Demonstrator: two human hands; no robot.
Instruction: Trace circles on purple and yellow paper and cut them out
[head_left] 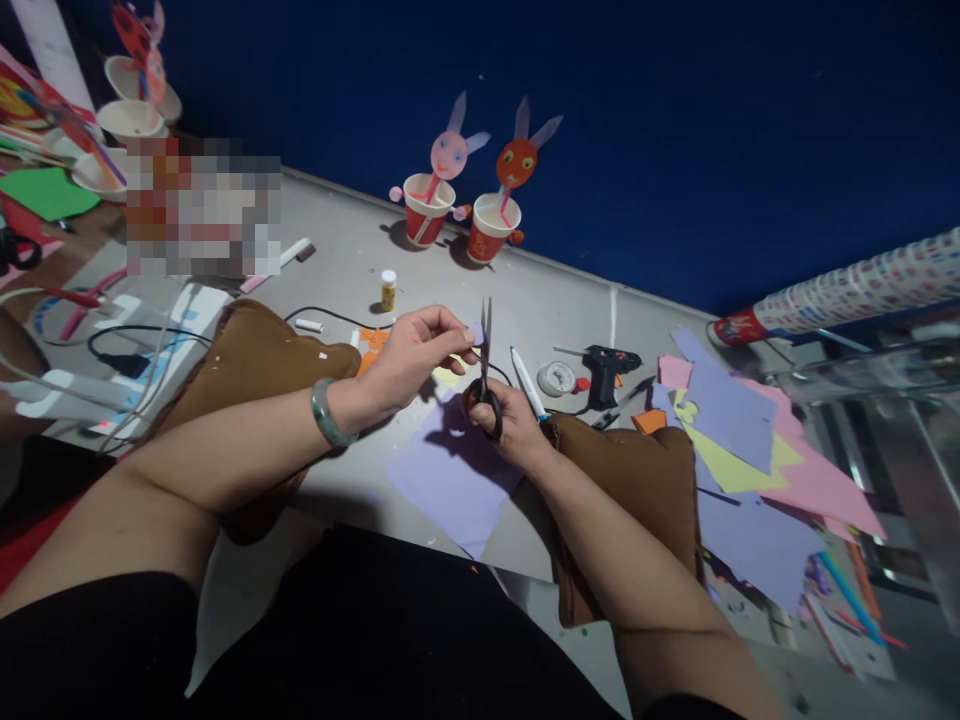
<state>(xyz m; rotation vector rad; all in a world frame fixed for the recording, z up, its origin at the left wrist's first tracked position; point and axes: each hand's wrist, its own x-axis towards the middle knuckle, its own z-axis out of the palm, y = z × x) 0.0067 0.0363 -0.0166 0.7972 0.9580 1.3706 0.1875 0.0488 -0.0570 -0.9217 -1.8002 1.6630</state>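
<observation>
My right hand [506,420] grips a pair of scissors [487,365] by its black handles, the blades pointing up and away and slightly parted. Between the thumb and fingers of my left hand [416,355] is a small piece of purple paper [477,334], right beside the blades. Under both hands a larger purple paper sheet [450,480] lies on the table. Pale yellow paper [451,375] and orange paper scraps [371,345] show near my left hand. A white marker [529,383] lies just past my right hand.
Two paper-cup rabbit figures [424,215] [493,230] stand at the back. Right of my hands are a tape roll [557,378], a black glue gun [602,375] and piled coloured paper [731,410]. Brown cushions [262,365] [630,470] sit under my forearms. A power strip [187,320] is at left.
</observation>
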